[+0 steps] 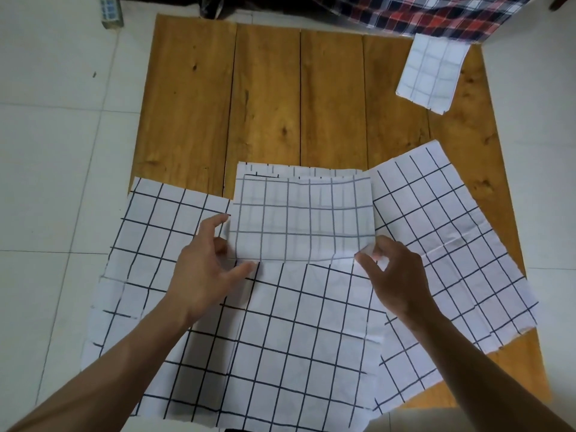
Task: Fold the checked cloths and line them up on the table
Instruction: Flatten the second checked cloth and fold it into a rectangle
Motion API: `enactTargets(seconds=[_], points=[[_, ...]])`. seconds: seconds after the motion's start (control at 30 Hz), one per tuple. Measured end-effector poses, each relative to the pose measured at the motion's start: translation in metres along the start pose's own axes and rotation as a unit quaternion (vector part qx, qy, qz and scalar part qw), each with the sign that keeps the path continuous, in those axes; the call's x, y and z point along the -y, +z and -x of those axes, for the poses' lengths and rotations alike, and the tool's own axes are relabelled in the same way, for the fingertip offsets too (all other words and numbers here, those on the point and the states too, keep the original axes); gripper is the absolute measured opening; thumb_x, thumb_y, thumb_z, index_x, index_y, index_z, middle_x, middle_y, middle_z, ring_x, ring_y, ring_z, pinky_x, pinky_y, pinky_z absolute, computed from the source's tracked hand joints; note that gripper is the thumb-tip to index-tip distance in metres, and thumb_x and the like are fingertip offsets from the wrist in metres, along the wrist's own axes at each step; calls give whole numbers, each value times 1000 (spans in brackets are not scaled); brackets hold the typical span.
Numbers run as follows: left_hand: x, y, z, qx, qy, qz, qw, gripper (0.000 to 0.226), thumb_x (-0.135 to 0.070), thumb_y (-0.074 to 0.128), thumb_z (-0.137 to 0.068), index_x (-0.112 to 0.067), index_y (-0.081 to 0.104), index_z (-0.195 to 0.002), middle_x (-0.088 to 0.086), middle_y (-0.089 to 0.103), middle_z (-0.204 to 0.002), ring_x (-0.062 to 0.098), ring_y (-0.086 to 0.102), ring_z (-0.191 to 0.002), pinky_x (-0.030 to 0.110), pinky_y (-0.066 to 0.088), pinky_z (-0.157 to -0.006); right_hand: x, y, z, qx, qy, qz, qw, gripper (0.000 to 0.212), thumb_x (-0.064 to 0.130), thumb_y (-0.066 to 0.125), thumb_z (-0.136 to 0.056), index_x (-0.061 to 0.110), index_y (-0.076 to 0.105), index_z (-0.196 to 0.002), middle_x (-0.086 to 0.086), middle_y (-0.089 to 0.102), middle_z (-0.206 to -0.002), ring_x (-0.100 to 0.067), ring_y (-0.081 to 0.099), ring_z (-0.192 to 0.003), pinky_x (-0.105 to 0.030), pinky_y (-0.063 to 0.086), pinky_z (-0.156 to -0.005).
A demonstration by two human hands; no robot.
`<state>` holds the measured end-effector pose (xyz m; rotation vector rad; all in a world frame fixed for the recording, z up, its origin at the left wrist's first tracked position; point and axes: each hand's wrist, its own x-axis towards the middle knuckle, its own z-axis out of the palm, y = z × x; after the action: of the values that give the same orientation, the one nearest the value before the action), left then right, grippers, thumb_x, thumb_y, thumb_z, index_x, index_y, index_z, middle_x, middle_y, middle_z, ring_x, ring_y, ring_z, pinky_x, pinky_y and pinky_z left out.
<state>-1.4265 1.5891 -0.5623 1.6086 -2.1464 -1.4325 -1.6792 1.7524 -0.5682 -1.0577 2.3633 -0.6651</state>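
Observation:
Several white cloths with a dark grid lie spread and overlapping on the near half of the wooden table. The top cloth in the middle is being folded, its near edge doubled back so the paler underside faces up. My left hand pinches that folded edge at its left corner. My right hand pinches it at the right corner. An unfolded cloth lies to the left, another to the right, and one lies under my forearms. A small folded cloth rests at the table's far right.
White floor tiles surround the low table. A red, blue and white plaid fabric lies past the far right edge. A small box stands on the floor at the far left. Bare wood shows across the table's far half.

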Motion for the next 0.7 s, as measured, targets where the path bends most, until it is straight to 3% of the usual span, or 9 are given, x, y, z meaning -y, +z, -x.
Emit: enactTargets(seconds=[0.07,0.2,0.33,0.43,0.7], points=[[0,3,-2,-15,-8,-5,1000,88,-30,83,-76,-33,29,-146,-11,62,-84,0,59,-87,14,42,-72,-1,1,-2,-5,12,-3,1000,33,23,69,-87,31,45,-65,18,54,-66,6,54,-72,-23,37,-62],[0,7,-6,-48,-1,-10,999,80,-24,76,-84,-30,28,-147,-9,66,-81,5,62,-81,20,47,-74,-1,1,-6,3,38,-10,999,14,24,69,-87,20,57,-90,10,63,-81,-8,61,-79,-26,44,-70],[0,10,-11,-60,0,-14,998,76,-23,74,-86,-27,29,-147,-9,67,-79,7,63,-78,19,45,-70,2,-1,-9,4,63,-30,998,36,25,69,-88,19,54,-121,10,62,-84,-8,58,-81,-15,40,-72],[-2,11,-14,-72,-4,-10,997,73,-24,73,-87,-25,30,-146,-9,67,-78,6,63,-78,17,43,-69,2,0,-15,1,73,-28,997,38,24,69,-88,18,55,-122,9,63,-78,-5,58,-75,-5,35,-67],[-6,15,-17,-93,-20,-29,995,67,-26,73,-87,-27,34,-142,-10,68,-80,6,64,-79,28,48,-75,1,-1,-18,7,70,-21,997,38,23,70,-87,18,56,-122,5,67,-78,-9,62,-76,-3,36,-66]])
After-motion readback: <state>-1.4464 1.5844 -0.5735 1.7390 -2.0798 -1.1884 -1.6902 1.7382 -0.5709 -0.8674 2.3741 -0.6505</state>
